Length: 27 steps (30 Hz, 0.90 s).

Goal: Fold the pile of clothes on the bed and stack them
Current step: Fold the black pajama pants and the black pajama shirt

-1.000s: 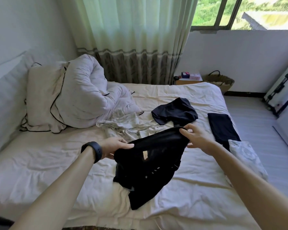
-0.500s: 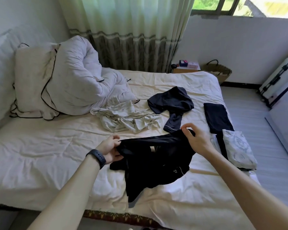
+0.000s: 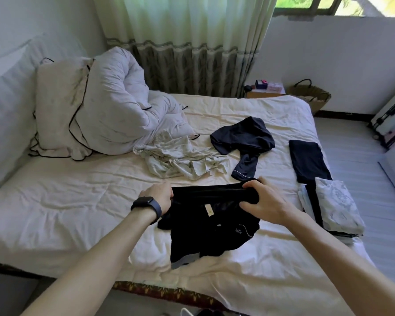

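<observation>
We hold the soft black piece of clothing [image 3: 211,226] over the front of the wide white bed [image 3: 78,215]. Our left hand [image 3: 159,197] pinches one end of its top edge, and our right hand [image 3: 263,201] grips the other — the edge runs side to side. The folded grey-and-dark stack [image 3: 336,207] lies on the bed's right side — nearest our right hand.

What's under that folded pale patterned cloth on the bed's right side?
A folded black garment sticks out beneath the folded pale patterned cloth; whatever lies lower is covered.
</observation>
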{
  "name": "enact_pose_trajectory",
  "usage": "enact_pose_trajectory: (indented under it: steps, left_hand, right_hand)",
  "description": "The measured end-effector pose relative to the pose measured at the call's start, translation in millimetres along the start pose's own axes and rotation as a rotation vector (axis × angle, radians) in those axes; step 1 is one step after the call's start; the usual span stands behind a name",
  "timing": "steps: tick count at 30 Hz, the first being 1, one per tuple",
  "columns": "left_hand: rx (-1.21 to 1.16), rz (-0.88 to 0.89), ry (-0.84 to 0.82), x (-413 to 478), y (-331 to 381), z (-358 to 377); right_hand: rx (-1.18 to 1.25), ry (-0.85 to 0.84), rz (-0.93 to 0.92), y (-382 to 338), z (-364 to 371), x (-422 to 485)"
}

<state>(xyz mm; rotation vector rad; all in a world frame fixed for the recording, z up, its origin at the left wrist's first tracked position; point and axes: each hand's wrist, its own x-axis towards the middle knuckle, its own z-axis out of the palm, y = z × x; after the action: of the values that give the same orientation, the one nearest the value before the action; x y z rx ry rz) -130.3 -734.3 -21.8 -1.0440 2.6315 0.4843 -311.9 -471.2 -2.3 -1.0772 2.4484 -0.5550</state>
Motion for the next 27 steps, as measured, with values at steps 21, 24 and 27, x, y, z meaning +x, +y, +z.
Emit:
enact_pose_trajectory:
  steps: [21,24,27]
  left_hand:
    - [0.297,-0.055,0.373,36.1,-3.0,-58.6]
    - [0.213,-0.125,0.259,30.2,-8.0,-48.5]
    - [0.14,-0.124,0.298,25.1,-13.6,-34.0]
  right_hand:
    - [-0.226,0.32,-0.006,-54.8,-97.0,38.2]
    - [-0.149,0.319,0.085,-58.6,-96.8,43.3]
    - [-0.174,0.343,0.094,-58.9,-94.5,42.6]
